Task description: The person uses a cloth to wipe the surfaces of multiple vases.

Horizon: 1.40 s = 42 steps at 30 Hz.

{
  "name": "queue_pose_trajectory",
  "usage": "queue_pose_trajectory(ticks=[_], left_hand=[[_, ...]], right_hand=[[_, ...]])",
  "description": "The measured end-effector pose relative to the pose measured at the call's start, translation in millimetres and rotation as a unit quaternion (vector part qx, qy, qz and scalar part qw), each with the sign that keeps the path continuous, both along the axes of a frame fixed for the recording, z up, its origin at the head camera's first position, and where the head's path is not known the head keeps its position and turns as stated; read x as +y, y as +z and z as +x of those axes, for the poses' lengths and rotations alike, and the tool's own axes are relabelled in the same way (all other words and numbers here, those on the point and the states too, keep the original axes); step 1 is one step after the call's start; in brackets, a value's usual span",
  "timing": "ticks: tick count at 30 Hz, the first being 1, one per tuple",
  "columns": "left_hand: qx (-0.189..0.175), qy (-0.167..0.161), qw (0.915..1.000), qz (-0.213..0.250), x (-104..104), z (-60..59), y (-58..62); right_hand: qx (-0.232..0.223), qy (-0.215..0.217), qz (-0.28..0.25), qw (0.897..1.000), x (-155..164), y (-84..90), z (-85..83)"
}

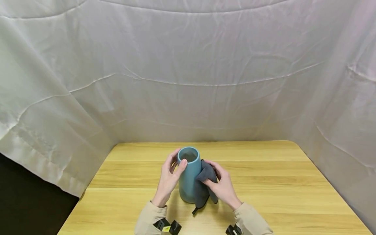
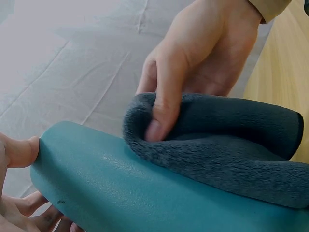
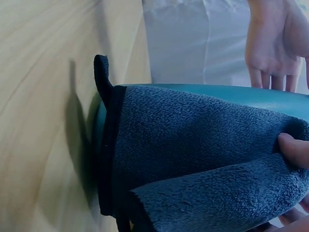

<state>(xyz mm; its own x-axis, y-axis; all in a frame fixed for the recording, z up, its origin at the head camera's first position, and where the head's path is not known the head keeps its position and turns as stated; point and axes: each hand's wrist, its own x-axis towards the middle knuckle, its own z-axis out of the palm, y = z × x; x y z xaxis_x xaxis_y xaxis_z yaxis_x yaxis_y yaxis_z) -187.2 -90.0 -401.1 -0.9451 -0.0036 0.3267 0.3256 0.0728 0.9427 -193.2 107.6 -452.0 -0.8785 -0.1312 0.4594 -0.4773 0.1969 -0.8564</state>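
A plain teal vase [image 1: 188,176] with no label or writing stood upright on the bench [image 1: 264,182], midway toward its near edge. The left hand [image 1: 169,178] gripped its rim. The right hand [image 1: 222,184] pinched a dark grey cloth [image 1: 204,182] against the vase's side.

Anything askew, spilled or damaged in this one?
Nothing stands out. The teal vase stands upright on the wooden table, the left hand steadying its rim, while the right hand presses a grey cloth against its side.
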Motion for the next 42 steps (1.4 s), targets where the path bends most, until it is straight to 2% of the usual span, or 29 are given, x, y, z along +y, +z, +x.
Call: queue_pose_trajectory(ticks=[5,11,20,25,32,37,42], left_hand=[[-0.004,0.000,1.0000,0.005,0.4,1.0,1.2],[-0.005,-0.002,1.0000,0.003,0.4,1.6,0.6],[-0.007,-0.002,0.9999,0.009,0.9,1.4,0.6],[-0.005,-0.001,0.9999,0.009,1.0,1.2,1.4],[0.003,0.000,1.0000,0.002,-0.5,0.1,0.2],[0.005,-0.004,1.0000,0.005,-1.4,0.3,-0.7],[0.004,-0.002,1.0000,0.005,-1.2,0.6,-1.3]], right_hand=[[-0.009,-0.006,0.016,1.000,0.7,-5.6,0.1],[-0.006,-0.006,0.004,1.000,0.5,-3.4,3.2],[0.041,0.003,-0.031,0.999,-1.9,14.0,2.2],[0.048,0.005,-0.033,0.998,-2.1,14.4,2.6],[0.042,0.002,-0.027,0.999,-2.1,5.8,1.0],[0.015,0.005,-0.028,0.999,-1.8,-2.9,2.5],[0.002,0.002,-0.025,1.000,-2.7,-4.0,5.1]])
